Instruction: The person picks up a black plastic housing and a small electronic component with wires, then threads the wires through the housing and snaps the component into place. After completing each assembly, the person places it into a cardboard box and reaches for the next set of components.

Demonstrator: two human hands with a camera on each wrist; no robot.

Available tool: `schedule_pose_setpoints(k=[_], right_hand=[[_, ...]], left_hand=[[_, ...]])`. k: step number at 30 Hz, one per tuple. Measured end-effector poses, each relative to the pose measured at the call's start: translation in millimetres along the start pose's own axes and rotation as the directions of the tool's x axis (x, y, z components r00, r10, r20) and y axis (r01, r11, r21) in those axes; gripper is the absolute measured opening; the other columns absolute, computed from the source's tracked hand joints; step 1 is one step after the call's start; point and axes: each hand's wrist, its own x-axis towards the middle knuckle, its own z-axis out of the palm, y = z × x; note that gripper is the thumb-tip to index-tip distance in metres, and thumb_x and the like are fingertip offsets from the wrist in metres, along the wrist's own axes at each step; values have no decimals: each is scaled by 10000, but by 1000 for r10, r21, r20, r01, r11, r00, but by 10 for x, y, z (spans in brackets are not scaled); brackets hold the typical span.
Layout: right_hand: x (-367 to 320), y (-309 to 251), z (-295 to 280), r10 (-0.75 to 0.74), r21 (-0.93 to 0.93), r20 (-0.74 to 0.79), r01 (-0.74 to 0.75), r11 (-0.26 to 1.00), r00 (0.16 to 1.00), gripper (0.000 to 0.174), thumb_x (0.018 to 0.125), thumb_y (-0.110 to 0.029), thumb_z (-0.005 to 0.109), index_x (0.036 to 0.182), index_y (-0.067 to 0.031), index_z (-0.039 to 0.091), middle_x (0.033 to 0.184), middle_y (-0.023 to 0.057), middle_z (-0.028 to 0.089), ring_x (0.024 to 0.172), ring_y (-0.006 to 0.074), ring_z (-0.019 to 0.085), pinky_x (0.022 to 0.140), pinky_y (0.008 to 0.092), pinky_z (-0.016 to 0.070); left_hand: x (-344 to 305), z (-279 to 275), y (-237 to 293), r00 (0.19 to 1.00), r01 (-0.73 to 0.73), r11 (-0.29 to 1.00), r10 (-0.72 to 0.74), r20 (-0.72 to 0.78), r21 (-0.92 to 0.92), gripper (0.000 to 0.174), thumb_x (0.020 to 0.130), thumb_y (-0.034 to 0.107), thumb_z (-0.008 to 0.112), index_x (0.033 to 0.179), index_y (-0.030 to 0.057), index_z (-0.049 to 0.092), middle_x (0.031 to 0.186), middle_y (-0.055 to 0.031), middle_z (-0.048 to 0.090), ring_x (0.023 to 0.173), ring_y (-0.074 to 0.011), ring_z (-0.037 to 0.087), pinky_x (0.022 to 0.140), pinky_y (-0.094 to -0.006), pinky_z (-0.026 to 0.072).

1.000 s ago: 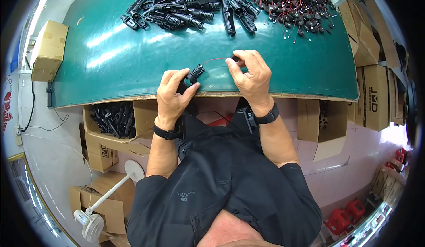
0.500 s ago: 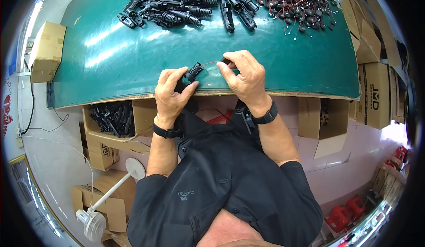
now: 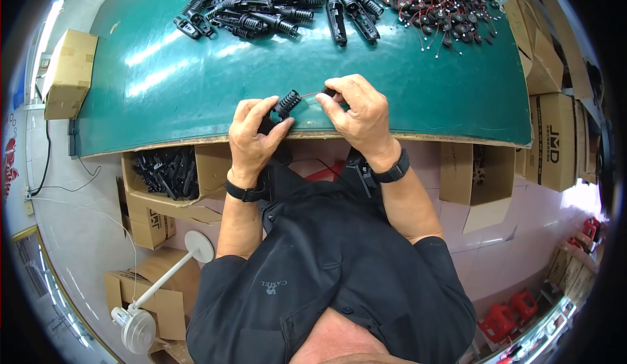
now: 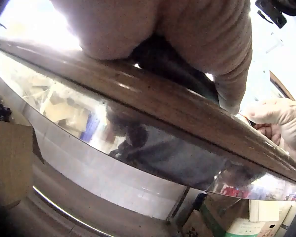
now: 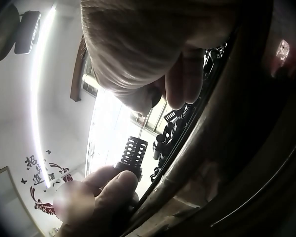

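My left hand (image 3: 253, 134) grips a black plastic housing near the table's front edge. Its ribbed, slotted end (image 3: 289, 100) points up and to the right, and shows slotted in the right wrist view as well. Between thumb and fingers, my right hand (image 3: 362, 112) pinches a small round black part (image 3: 328, 92). A thin red wire (image 3: 309, 94) spans the short gap from that part to the housing's ribbed end. In the left wrist view the fingers (image 4: 202, 34) cover most of the housing.
On the green table (image 3: 196, 96) lie a heap of black housings (image 3: 261, 8) and, at the back right, a pile of round black parts with red wires (image 3: 444, 8). Open cardboard boxes (image 3: 215, 174) stand below the front edge. A white fan (image 3: 138, 331) is at lower left.
My right hand has moved left, bringing the round black part closer to the housing, and less wire shows between them. The left hand has stayed nearly in place, still gripping the housing.
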Motion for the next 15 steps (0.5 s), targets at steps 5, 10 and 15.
schedule_pose_setpoints(k=[5,10,15], right_hand=[[3,-11,5,1,8,30,-1,1000,1000,247,830,-16,872,1034,-38,733,903,87,716,702,196,704,590,311,555],[8,-14,19,4,19,70,-5,1000,998,240,842,-28,869,1041,-41,736,896,83,716,695,204,692,608,323,549],[14,4,31,3,85,118,-13,996,993,254,854,-53,874,1073,-34,747,917,88,719,718,207,683,644,333,548]], left_hand=[[-1,-5,-7,1000,-1,1000,1,18,2,514,735,85,953,1212,65,762,1022,-112,706,886,-271,689,747,-366,573],[9,-10,-7,999,-23,1000,23,28,-4,517,729,91,959,1207,66,764,1017,-111,703,871,-272,685,740,-367,572],[-6,-17,-22,999,-13,1000,13,38,-14,524,724,97,963,1209,72,768,1016,-112,704,862,-271,685,733,-369,573]])
